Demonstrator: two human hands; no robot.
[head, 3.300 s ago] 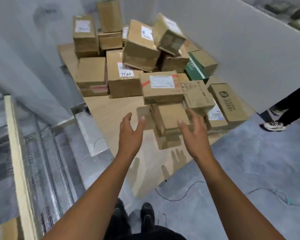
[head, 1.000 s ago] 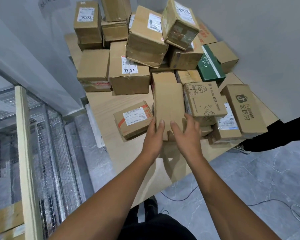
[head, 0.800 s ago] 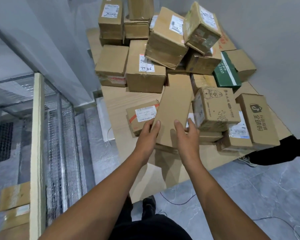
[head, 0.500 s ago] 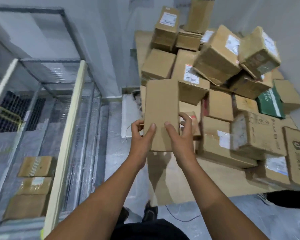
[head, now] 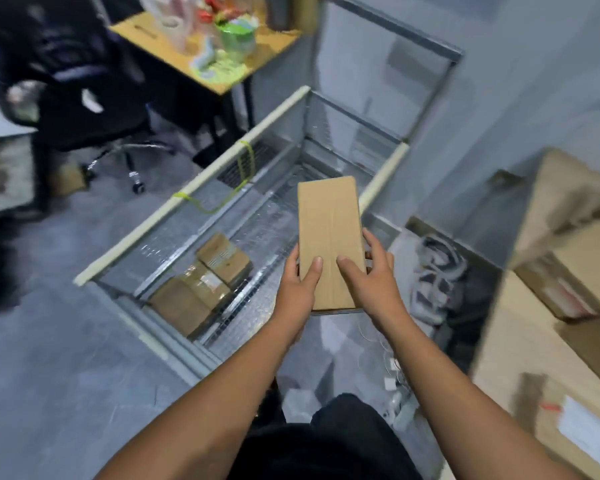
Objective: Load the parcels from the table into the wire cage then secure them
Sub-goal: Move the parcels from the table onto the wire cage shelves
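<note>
A long flat cardboard parcel (head: 329, 233) hangs in the air above the open wire cage (head: 201, 188). My left hand (head: 300, 284) grips its near left edge, thumb on top. On the near right edge my right hand (head: 371, 275) holds it the same way. Three parcels (head: 201, 282) lie on the cage floor at its near left corner. The wooden table (head: 520, 327) with more parcels (head: 582, 271) is at the right edge of the view.
A yellow-green cord (head: 219, 199) hangs from the cage's left rail. Black office chair (head: 94, 105) and a small cluttered table (head: 205, 46) stand behind the cage. A grey bag (head: 437, 271) and loose cables lie on the floor between cage and parcel table.
I have lifted the long parcel off the table pile and turned left. It now hangs over the cage, still in both hands.
</note>
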